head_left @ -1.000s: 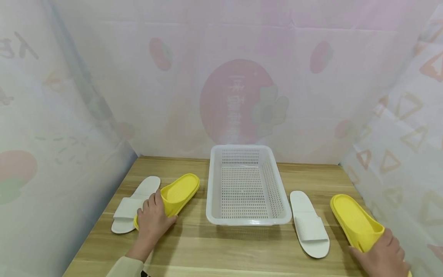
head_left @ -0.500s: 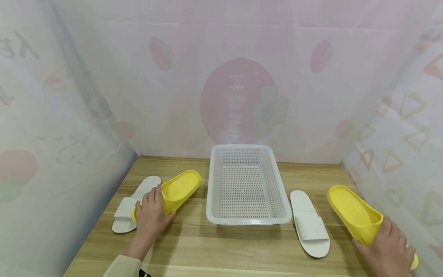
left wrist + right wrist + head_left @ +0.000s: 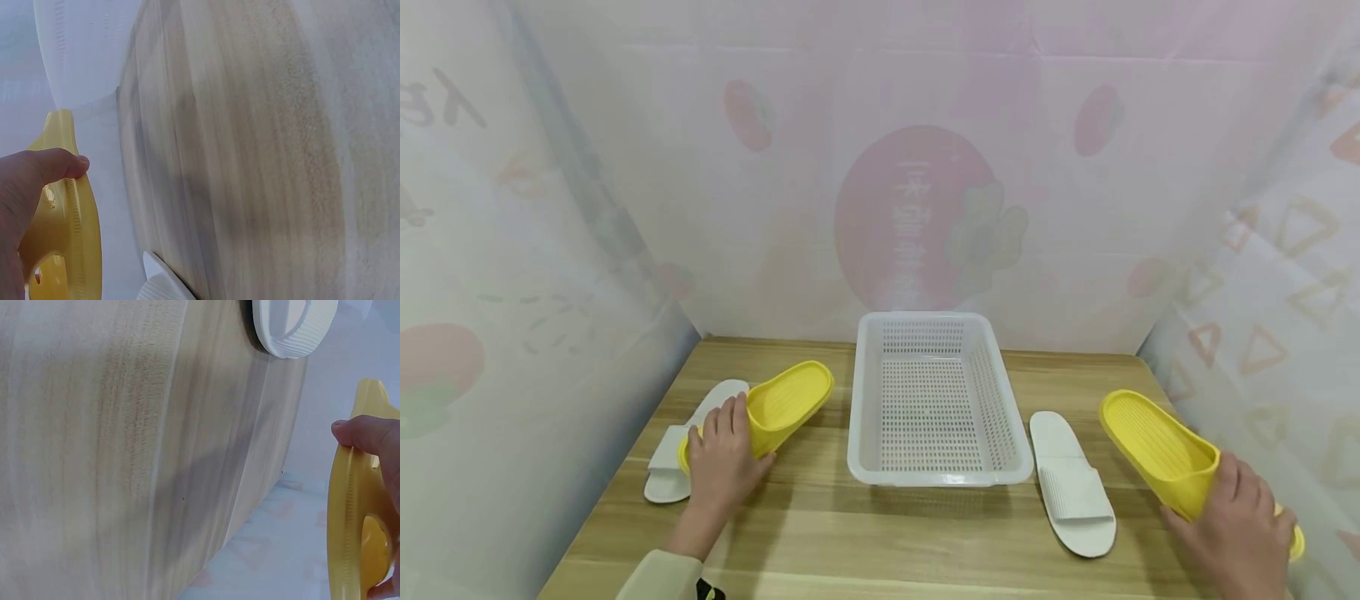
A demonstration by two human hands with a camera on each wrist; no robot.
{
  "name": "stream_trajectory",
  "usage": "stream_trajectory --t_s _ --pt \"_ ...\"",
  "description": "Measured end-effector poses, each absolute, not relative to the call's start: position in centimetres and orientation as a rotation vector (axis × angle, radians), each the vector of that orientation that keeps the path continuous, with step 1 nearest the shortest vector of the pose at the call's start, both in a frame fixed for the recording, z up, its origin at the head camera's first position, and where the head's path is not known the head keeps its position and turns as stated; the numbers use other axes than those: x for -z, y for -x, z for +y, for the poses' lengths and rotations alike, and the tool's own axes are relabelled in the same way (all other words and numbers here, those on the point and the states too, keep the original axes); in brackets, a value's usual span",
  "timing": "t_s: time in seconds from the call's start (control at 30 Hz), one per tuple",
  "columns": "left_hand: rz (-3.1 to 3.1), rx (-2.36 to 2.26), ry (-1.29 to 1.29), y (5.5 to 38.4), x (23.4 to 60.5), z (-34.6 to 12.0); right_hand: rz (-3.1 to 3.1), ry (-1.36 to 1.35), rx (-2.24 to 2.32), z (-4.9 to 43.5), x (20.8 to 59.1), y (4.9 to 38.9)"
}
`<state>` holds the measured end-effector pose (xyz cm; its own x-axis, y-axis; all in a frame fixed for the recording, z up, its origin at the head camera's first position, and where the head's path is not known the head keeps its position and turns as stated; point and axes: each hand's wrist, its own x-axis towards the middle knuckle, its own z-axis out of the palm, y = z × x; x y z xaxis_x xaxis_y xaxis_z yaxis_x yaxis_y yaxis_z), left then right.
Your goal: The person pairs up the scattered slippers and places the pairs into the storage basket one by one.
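Observation:
My left hand [image 3: 724,458] grips a yellow slipper [image 3: 790,397] across its strap, the thumb pressed on the sole's edge in the left wrist view. That slipper is raised above the table and partly covers a white slipper [image 3: 666,486] at the left. At the far right, my right hand [image 3: 1240,533] holds a second yellow slipper [image 3: 1153,437] in the same way, also off the tabletop. A second white slipper [image 3: 1071,492] lies on the table between that hand and a white basket [image 3: 940,480]. The toe ends of both yellow slippers are partly hidden by the hands.
The white perforated basket stands at the back middle of the wooden table [image 3: 880,542]. Pale printed curtains hang behind the table [image 3: 1052,267] and along both sides. The right hand is near the right-hand curtain [image 3: 1285,350].
Both hands have lifted their yellow slippers a little higher. The right-hand slipper has shifted slightly up and to the left in the head view. The basket and white slippers have stayed put.

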<state>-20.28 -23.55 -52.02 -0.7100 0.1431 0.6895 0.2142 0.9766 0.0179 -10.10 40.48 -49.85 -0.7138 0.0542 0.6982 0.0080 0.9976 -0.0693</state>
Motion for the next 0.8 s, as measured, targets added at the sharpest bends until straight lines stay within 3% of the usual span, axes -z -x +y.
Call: stream_trajectory --t_s 0.8 --pt "-2.276 0.173 0.343 20.7 50.0 -23.8 -2.132 -0.188 0.029 39.2 47.1 12.9"
